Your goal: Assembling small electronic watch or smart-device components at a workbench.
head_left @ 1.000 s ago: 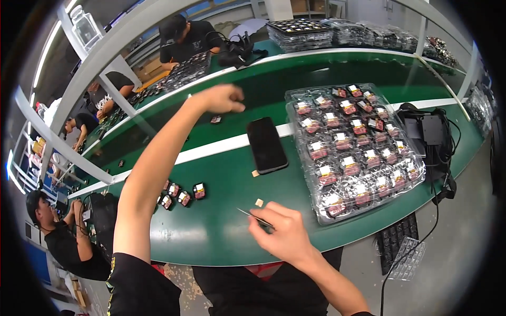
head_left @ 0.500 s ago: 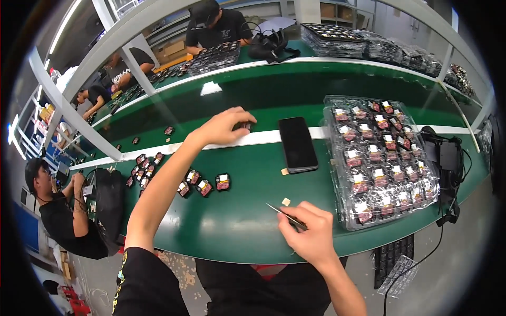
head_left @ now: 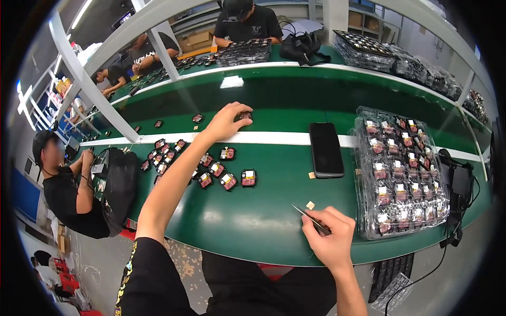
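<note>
My left hand (head_left: 227,123) reaches beyond the white strip, thumb and fingers around a small black electronic module (head_left: 245,116) with a reddish face. Its fingers partly hide that module. Low over the near bench, my right hand (head_left: 332,236) is closed on a pair of tweezers (head_left: 314,220), tips pointing up and left. Just past the tweezers lies a small cream-coloured piece (head_left: 311,205). Loose modules lie around my left forearm, among them one set apart (head_left: 249,178); the forearm hides some. To the right, a clear plastic tray (head_left: 363,227) holds rows of similar modules.
A black phone (head_left: 326,150) rests across the white strip (head_left: 274,138). Black adapters and cables (head_left: 454,179) sit right of the tray. More modules (head_left: 197,118) lie along the far green surface. Several people work nearby, one at left (head_left: 68,195). Stacked trays (head_left: 363,55) stand at the back.
The view has swung left, so the bench appears further right. Relative to the phone, my left hand is further left, and a module near its forearm has come into sight. The tweezers stay held.
</note>
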A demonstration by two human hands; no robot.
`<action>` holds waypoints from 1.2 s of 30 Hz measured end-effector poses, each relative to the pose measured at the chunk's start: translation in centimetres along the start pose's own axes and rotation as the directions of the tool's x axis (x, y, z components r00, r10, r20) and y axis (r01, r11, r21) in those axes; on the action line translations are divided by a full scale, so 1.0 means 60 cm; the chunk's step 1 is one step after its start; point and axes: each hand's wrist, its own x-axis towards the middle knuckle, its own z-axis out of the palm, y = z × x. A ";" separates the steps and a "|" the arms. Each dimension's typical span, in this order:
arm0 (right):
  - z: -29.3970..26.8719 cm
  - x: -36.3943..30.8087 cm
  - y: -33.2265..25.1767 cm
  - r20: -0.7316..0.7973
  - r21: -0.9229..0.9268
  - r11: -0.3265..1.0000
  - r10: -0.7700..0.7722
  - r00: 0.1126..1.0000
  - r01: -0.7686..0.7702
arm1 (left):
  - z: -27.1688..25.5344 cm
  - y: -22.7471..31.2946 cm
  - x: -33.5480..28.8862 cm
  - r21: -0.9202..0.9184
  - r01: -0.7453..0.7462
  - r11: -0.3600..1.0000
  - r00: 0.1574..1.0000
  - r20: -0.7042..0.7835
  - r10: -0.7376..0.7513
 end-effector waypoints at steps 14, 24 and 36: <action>-0.004 0.000 -0.002 0.012 -0.007 0.998 0.059 0.998 -0.059 | -0.125 0.034 -0.109 -0.196 0.158 0.968 0.987 0.038 -0.153; 0.000 0.000 -0.006 0.006 -0.008 1.000 0.024 1.000 -0.024 | -0.096 -0.141 -0.114 0.205 0.415 0.886 0.910 -0.107 -0.401; -0.016 -0.006 0.001 -0.136 -0.044 0.992 0.112 0.984 -0.119 | -0.059 0.280 -0.138 -0.588 0.028 0.809 0.947 0.274 0.167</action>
